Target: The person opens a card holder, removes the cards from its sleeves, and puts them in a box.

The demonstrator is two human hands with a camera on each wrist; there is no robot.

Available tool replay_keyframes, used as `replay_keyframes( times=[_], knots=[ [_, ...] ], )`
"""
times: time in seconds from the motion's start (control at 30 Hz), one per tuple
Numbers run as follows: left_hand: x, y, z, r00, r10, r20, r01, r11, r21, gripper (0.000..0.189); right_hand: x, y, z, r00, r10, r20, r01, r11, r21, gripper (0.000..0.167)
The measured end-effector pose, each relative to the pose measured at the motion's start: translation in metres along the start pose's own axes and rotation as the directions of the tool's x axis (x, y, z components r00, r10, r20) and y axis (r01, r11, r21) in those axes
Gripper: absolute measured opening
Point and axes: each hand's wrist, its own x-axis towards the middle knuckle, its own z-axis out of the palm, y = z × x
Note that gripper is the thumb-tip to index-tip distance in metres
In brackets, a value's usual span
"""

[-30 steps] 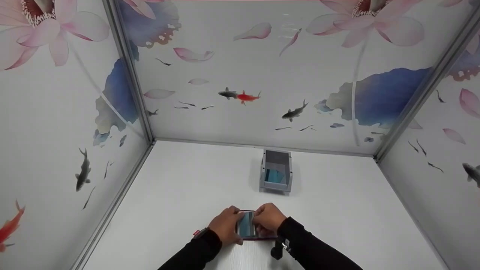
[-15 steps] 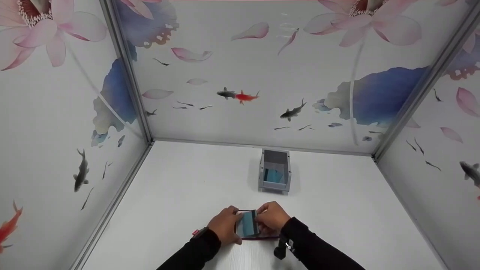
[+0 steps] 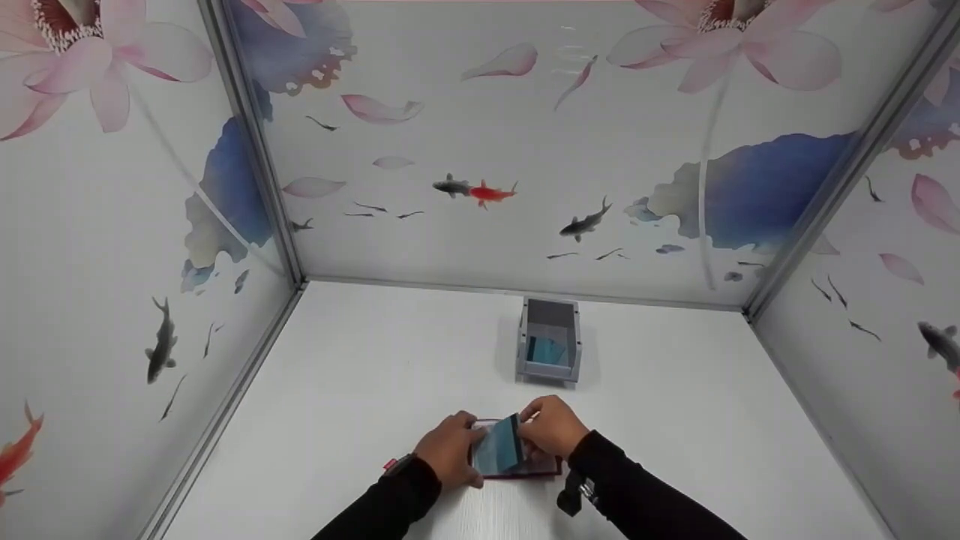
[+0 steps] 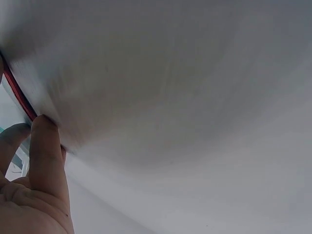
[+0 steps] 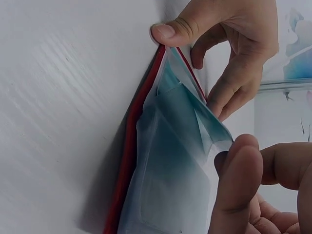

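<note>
A red-edged card holder with clear plastic pockets (image 5: 127,161) lies on the white table in front of the person. My left hand (image 3: 448,452) grips its left end, thumb at one edge and fingers at the other. In the left wrist view, fingers (image 4: 45,151) of that hand touch the red edge. A teal card with a dark stripe (image 3: 496,448) slants up from the holder. My right hand (image 3: 553,426) pinches the striped side of this card between thumb and index finger. In the right wrist view the card's far part sits within the clear plastic near the left hand.
Beyond the hands stands a grey open-topped bin (image 3: 548,373) with teal cards (image 3: 546,350) inside. White panels (image 3: 442,247) printed with flowers and fish enclose the table (image 3: 390,360) at the back and both sides.
The card has swung from lying nearly flat to a raised slant, its striped side moving right. My right hand has shifted slightly right and away from the person; the left hand stays in place.
</note>
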Motion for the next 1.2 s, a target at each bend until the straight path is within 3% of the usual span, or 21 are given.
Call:
replay_keyframes(
  times=[0.4,0.7,0.93,1.2],
  knots=[
    [-0.001,-0.001,0.000,1.000,-0.016,-0.005,0.016,1.000,0.007,0.082,0.005,-0.007,-0.017,0.999,-0.003,-0.035,0.000,0.997,-0.077,0.013],
    [-0.002,-0.001,-0.003,1.000,0.000,-0.004,0.000,1.000,0.000,0.083,0.014,-0.015,-0.037,0.996,0.022,-0.088,-0.026,0.999,-0.045,0.020],
    [-0.002,0.000,-0.002,1.000,-0.006,-0.001,0.006,1.000,0.013,0.084,0.026,-0.022,-0.056,0.993,0.006,-0.115,-0.006,1.000,-0.004,0.026],
    [-0.003,0.001,0.000,1.000,-0.015,-0.002,0.015,1.000,-0.007,0.085,0.047,-0.032,-0.074,0.986,-0.008,-0.167,0.000,0.999,-0.050,0.024]
  ],
)
